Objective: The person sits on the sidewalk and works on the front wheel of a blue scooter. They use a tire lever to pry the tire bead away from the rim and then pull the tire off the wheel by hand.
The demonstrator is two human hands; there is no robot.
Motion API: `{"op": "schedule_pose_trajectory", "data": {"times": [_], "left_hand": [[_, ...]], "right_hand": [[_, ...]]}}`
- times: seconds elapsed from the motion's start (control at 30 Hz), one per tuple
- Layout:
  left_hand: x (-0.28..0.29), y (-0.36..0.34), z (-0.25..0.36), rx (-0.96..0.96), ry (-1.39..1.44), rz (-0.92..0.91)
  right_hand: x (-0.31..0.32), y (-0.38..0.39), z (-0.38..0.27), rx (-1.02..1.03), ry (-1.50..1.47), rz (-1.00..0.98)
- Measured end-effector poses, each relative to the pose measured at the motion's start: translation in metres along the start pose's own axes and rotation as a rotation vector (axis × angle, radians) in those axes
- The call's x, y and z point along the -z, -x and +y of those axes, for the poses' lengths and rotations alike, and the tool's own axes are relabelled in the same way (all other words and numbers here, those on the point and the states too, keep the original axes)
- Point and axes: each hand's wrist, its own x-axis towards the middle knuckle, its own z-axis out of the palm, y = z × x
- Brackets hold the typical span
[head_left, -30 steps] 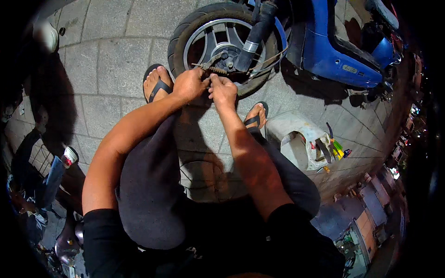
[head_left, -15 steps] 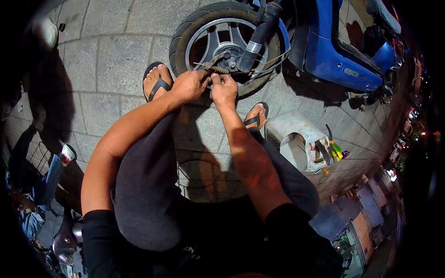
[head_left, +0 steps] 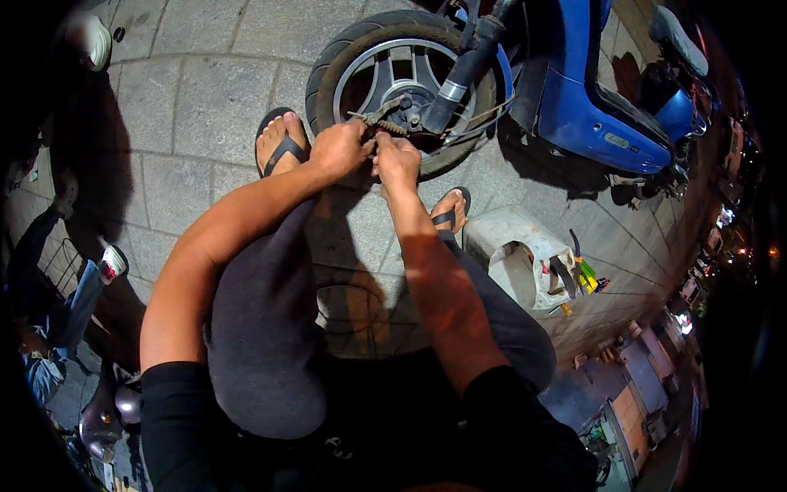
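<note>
While the left hand (head_left: 338, 153) and right hand (head_left: 398, 163) sit close together on the near side of the coil spring (head_left: 390, 126) by the scooter's wheel hub (head_left: 418, 98), fingers (head_left: 384, 145) curled, I cannot tell what they clamp; I'd brace one hand, moving the other gently.

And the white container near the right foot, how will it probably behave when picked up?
The white container is probably light for its size, because its body looks like plastic with a large piece cut away. It may flex a little near the cut. The tool handles that appear to poke out could shift if it tips.
</note>
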Motion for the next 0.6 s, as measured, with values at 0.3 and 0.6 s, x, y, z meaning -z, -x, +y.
{"op": "schedule_pose_trajectory", "data": {"times": [0.3, 0.6], "left_hand": [[-0.003, 0.006, -0.033, -0.287, 0.097, -0.016], [0.003, -0.001, -0.003, -0.13, 0.009, -0.035]], "right_hand": [[0.005, -0.009, 0.016, 0.276, 0.204, 0.053], [0.012, -0.01, 0.009, 0.279, 0.299, 0.066]]}}
